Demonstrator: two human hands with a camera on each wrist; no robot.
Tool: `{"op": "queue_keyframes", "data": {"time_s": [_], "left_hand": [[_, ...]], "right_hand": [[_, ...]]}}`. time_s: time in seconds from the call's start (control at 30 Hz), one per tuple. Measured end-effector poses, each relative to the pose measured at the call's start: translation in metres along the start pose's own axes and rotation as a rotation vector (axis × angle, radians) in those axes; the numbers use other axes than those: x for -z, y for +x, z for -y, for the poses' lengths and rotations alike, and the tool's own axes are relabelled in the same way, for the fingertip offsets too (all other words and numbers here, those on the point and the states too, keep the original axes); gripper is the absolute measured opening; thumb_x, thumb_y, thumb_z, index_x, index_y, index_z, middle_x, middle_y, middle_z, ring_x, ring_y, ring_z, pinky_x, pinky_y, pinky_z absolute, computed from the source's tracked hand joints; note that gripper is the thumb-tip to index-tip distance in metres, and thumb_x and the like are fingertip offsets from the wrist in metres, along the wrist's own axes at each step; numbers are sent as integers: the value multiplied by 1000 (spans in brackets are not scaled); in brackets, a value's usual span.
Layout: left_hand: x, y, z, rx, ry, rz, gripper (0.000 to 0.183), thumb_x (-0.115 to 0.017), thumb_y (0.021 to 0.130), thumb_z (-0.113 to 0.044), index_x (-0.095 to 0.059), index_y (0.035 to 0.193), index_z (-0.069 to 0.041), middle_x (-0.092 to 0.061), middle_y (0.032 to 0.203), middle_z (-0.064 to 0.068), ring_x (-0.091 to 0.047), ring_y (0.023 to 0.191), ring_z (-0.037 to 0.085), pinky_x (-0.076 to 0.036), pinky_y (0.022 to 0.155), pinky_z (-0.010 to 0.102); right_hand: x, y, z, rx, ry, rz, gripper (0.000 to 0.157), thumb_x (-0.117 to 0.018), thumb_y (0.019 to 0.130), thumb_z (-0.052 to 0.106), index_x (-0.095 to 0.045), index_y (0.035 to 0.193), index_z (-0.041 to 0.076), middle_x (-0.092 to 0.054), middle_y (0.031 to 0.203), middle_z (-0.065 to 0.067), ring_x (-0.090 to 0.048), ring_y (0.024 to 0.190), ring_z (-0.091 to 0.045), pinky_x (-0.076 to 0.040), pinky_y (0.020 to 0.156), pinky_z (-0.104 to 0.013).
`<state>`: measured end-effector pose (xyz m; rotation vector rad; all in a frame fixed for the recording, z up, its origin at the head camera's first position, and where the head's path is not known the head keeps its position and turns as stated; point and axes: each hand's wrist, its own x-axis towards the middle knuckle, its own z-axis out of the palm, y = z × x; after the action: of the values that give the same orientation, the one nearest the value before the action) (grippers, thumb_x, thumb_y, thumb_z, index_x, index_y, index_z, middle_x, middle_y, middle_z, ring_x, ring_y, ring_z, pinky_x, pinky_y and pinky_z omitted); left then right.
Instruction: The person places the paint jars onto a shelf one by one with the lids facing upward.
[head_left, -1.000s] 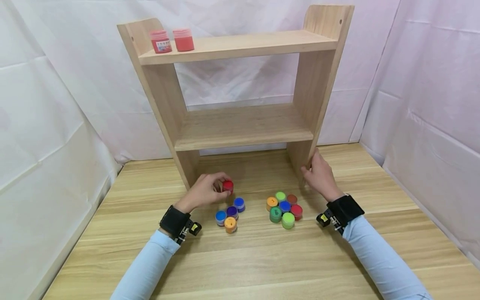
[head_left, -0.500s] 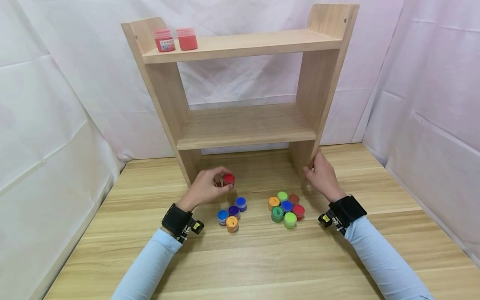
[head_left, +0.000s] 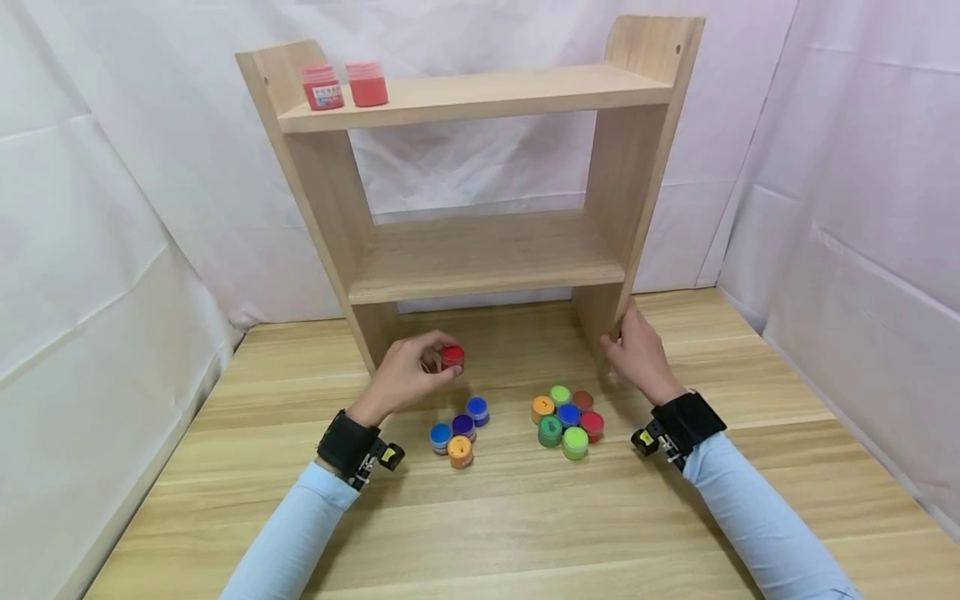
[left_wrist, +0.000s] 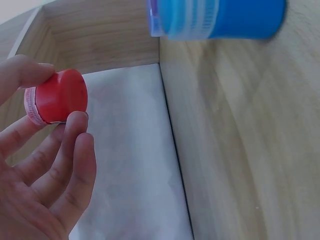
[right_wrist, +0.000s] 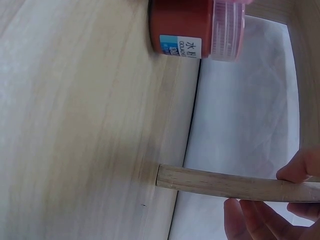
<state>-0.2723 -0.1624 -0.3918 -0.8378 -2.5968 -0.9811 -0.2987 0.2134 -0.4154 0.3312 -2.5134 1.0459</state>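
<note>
Head view first: what do the hands have hold of?

The left hand (head_left: 408,372) pinches a small red jar (head_left: 452,358) between its thumb and bent fingers. The right hand (head_left: 637,354) grips the wooden shelf unit (head_left: 487,250) low on its right side panel.

How does that grip look up close?

Right wrist view shows the thumb on one face of the panel, the fingers on the other.

And where is the jar?

Lid up, held just above the worktop (head_left: 510,517), near the foot of the left side panel (head_left: 330,200).

What lies around it?

Two blue jars (head_left: 441,437), a purple jar (head_left: 463,426) and an orange jar (head_left: 460,452), bunched nearer the person. Further right sits a cluster of seven jars (head_left: 568,415), a blue one in its middle.

Higher up?

Two red jars (head_left: 367,84) stand side by side at the top shelf's left end. White cloth (head_left: 480,158) hangs behind.
</note>
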Motion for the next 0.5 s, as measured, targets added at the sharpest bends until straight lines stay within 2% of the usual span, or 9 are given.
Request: {"op": "queue_keyframes", "data": {"time_s": [0.27,0.5], "left_hand": [[9,5,-7,-54,16,-33,30,-72,81,-33,-65,106,-19,-62,82,-12,-55,64,6,-45,53,26],[17,11,-10,-72,38,-48,31,-71,82,-35,-65,107,-18,-62,83,-12,-55,64,6,-44,54,27]], "right_hand": [[-2,-1,-3,-3,-8,-9,70,-60,85,4,-24,146,1,-43,134,-26,-51,112,-40,-49,73,-50],[-3,1,-4,17,-10,-14,70,-59,85,3,-24,145,0,-42,135,-26,-50,112,-40,-49,73,-51]]}}
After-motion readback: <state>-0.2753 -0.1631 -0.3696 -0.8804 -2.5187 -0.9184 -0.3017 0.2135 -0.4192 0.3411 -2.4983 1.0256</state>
